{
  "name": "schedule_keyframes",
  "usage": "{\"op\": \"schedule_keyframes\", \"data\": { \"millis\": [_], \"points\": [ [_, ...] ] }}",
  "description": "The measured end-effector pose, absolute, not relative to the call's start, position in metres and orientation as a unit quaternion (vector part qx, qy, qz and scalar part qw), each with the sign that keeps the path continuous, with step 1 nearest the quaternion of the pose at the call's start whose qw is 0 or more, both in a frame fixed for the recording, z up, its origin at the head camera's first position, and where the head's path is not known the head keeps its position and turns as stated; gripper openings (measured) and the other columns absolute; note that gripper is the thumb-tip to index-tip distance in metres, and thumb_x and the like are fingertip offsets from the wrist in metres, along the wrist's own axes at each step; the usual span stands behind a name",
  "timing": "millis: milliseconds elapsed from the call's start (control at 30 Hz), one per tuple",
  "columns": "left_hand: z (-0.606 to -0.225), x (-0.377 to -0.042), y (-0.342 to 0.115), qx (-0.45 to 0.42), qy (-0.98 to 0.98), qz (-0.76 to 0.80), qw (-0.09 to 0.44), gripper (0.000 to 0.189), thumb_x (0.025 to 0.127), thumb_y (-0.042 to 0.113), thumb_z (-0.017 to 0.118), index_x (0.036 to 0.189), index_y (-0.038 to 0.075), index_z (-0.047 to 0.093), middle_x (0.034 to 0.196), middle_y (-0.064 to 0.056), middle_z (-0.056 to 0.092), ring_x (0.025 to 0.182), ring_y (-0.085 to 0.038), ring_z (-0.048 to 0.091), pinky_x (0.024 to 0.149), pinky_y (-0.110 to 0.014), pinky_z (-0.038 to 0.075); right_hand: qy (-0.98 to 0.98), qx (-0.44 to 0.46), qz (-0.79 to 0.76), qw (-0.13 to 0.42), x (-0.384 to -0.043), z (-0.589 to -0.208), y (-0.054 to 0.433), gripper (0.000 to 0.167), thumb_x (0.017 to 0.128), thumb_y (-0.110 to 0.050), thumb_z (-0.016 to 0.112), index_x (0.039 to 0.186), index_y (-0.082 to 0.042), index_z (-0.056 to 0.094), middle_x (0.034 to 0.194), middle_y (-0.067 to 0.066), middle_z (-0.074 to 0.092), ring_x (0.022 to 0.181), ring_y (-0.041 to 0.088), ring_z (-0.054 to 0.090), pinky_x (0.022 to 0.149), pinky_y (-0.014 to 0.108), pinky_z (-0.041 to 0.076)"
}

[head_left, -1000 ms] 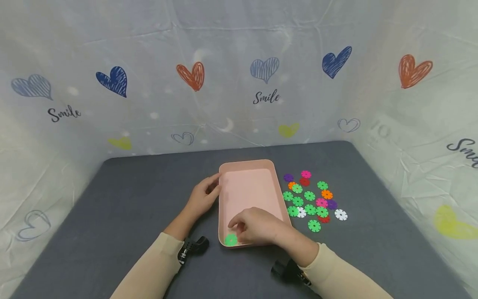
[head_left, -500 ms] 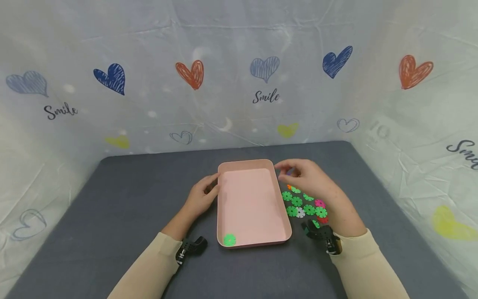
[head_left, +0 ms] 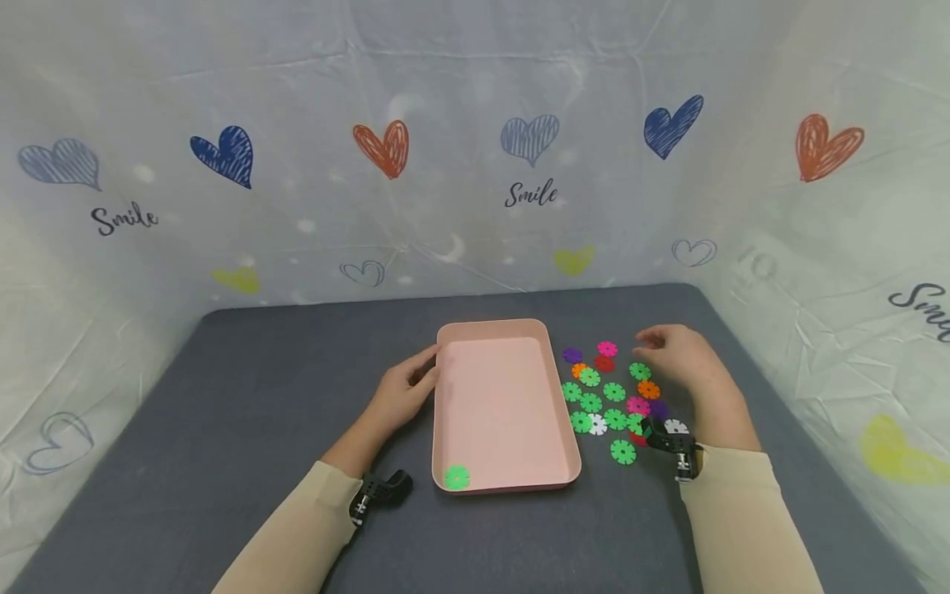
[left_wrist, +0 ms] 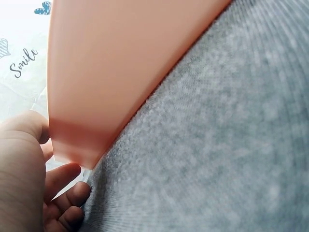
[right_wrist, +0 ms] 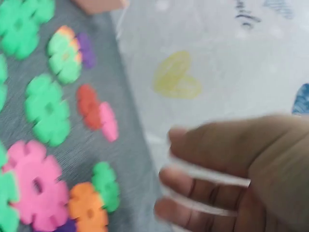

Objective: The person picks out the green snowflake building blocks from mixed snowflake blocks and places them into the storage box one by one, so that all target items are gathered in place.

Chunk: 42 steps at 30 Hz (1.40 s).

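Observation:
A pink tray lies in the middle of the table, with one green notched flower disc in its near left corner. My left hand rests against the tray's left side; in the left wrist view its fingertips touch the outer wall. Over the far right of a scatter of notched discs hovers my right hand, holding nothing, its thumb and fingers apart. Closest to it are a green disc and an orange disc. In the right wrist view a large pink disc shows.
Right of the tray lie several green discs, a purple disc, a red disc and a white disc; some overlap. The right wrist camera hides part of the near discs. A printed cloth stands behind the dark grey table.
My right hand has left the tray's near end, swung to the discs' far left, then moved right across them. The green disc stays in the tray. My left hand has not moved.

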<state>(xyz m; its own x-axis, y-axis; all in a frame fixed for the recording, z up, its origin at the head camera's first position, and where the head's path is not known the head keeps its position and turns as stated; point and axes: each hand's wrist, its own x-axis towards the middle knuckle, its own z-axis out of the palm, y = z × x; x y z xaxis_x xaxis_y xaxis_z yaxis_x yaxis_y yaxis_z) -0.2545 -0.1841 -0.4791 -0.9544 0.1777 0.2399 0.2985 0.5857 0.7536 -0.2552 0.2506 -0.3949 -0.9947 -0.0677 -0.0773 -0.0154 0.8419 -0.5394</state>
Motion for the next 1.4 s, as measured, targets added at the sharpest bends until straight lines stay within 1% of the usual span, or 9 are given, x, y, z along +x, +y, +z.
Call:
{"op": "schedule_keyframes", "data": {
  "millis": [67, 200, 533, 633, 767, 900, 967, 1133, 1400],
  "points": [
    [-0.479, -0.254, -0.184, -0.133, -0.887, -0.436, 0.07, 0.048, 0.104, 0.025, 0.061, 0.15, 0.013, 0.055, 0.082, -0.006, 0.057, 0.075, -0.021, 0.051, 0.07, -0.038, 0.041, 0.964, 0.002, -0.258, 0.062, -0.257, -0.401, 0.254, 0.045, 0.098, -0.029, 0.068, 0.127, 0.005, 0.065, 0.125, 0.029, 0.062, 0.11, 0.046, 0.058, 0.092, 0.063, 0.045],
    [-0.478, -0.254, -0.184, -0.131, -0.887, -0.438, 0.069, 0.047, 0.104, 0.024, 0.061, 0.15, 0.014, 0.056, 0.074, -0.002, 0.05, 0.07, -0.019, 0.048, 0.066, -0.037, 0.039, 0.969, 0.042, -0.23, 0.084, -0.259, -0.41, 0.257, 0.045, 0.091, -0.032, 0.076, 0.117, 0.003, 0.068, 0.117, 0.026, 0.065, 0.101, 0.043, 0.059, 0.084, 0.059, 0.047],
    [-0.479, -0.254, -0.183, -0.125, -0.885, -0.442, 0.07, 0.046, 0.104, 0.024, 0.061, 0.149, 0.015, 0.057, 0.109, -0.012, 0.069, 0.081, -0.022, 0.054, 0.074, -0.038, 0.043, 0.964, 0.055, -0.248, 0.074, -0.261, -0.42, 0.256, 0.034, 0.089, -0.026, 0.077, 0.104, 0.002, 0.065, 0.098, 0.018, 0.063, 0.086, 0.035, 0.057, 0.075, 0.049, 0.047],
    [-0.479, -0.254, -0.183, -0.126, -0.884, -0.444, 0.072, 0.046, 0.104, 0.024, 0.061, 0.149, 0.014, 0.057, 0.102, -0.013, 0.068, 0.078, -0.022, 0.053, 0.072, -0.038, 0.043, 0.966, 0.036, -0.25, 0.046, -0.262, -0.419, 0.253, 0.026, 0.091, -0.019, 0.074, 0.103, 0.002, 0.064, 0.095, 0.018, 0.063, 0.08, 0.032, 0.057, 0.073, 0.048, 0.047],
    [-0.479, -0.254, -0.184, -0.129, -0.883, -0.446, 0.073, 0.047, 0.103, 0.023, 0.062, 0.149, 0.014, 0.057, 0.095, -0.011, 0.066, 0.076, -0.022, 0.053, 0.071, -0.038, 0.043, 0.964, 0.009, -0.266, 0.02, -0.263, -0.415, 0.25, 0.022, 0.094, -0.014, 0.066, 0.108, 0.002, 0.064, 0.093, 0.016, 0.063, 0.073, 0.028, 0.057, 0.069, 0.045, 0.047],
    [-0.478, -0.254, -0.183, -0.127, -0.884, -0.444, 0.07, 0.047, 0.104, 0.025, 0.061, 0.149, 0.015, 0.057, 0.107, -0.011, 0.068, 0.08, -0.022, 0.054, 0.074, -0.039, 0.043, 0.951, -0.001, -0.31, 0.01, -0.261, -0.403, 0.242, 0.038, 0.096, -0.017, 0.056, 0.128, 0.002, 0.064, 0.098, 0.017, 0.067, 0.075, 0.027, 0.062, 0.069, 0.043, 0.049],
    [-0.478, -0.254, -0.183, -0.128, -0.885, -0.443, 0.069, 0.047, 0.104, 0.025, 0.061, 0.149, 0.014, 0.057, 0.1, -0.012, 0.067, 0.077, -0.021, 0.053, 0.072, -0.038, 0.042, 0.94, -0.005, -0.34, 0.005, -0.259, -0.393, 0.235, 0.042, 0.1, -0.021, 0.054, 0.135, 0.0, 0.063, 0.098, 0.018, 0.069, 0.076, 0.027, 0.064, 0.069, 0.041, 0.05],
    [-0.477, -0.255, -0.184, -0.133, -0.883, -0.444, 0.07, 0.047, 0.103, 0.024, 0.062, 0.148, 0.013, 0.057, 0.073, -0.005, 0.051, 0.067, -0.019, 0.047, 0.065, -0.037, 0.039, 0.895, -0.03, -0.446, -0.006, -0.249, -0.371, 0.21, 0.043, 0.105, -0.026, 0.061, 0.137, 0.002, 0.063, 0.105, 0.02, 0.073, 0.085, 0.03, 0.071, 0.072, 0.031, 0.056],
    [-0.478, -0.255, -0.184, -0.127, -0.884, -0.445, 0.062, 0.047, 0.104, 0.026, 0.061, 0.149, 0.015, 0.057, 0.071, -0.002, 0.051, 0.066, -0.019, 0.047, 0.063, -0.036, 0.039, 0.824, -0.078, -0.56, 0.032, -0.232, -0.355, 0.158, 0.041, 0.1, -0.02, 0.07, 0.136, -0.001, 0.065, 0.109, 0.018, 0.074, 0.086, 0.02, 0.074, 0.077, 0.032, 0.059]
  ]
}}
